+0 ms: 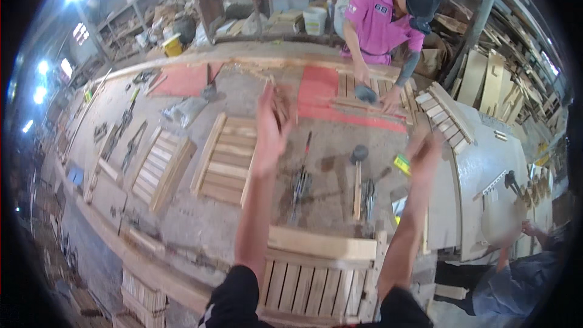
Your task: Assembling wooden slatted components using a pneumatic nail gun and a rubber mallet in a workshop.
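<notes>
Both my arms reach out over the workbench (pixel 322 206), hands raised and smeared by motion. My left hand (pixel 276 115) hangs beyond a slatted wooden panel (pixel 228 161); its fingers are too blurred to show whether they hold anything. To the right, my right hand (pixel 423 149) is up near a yellow-green tape measure (pixel 402 164), its fingers equally unclear. Between my forearms lie a mallet (pixel 358 170), a clamp with a red-tipped bar (pixel 300 182) and another dark clamp (pixel 368 194). Closest to me is a slatted wooden frame (pixel 322 247), partly covered by my left arm.
Across the bench a person in a pink shirt (pixel 379 18) works over a slatted panel (pixel 349 85) on red sheeting (pixel 317 85). Another slatted panel (pixel 161 167) and several clamps lie left. Another person (pixel 510 285) is at lower right. A panel (pixel 446 118) leans far right.
</notes>
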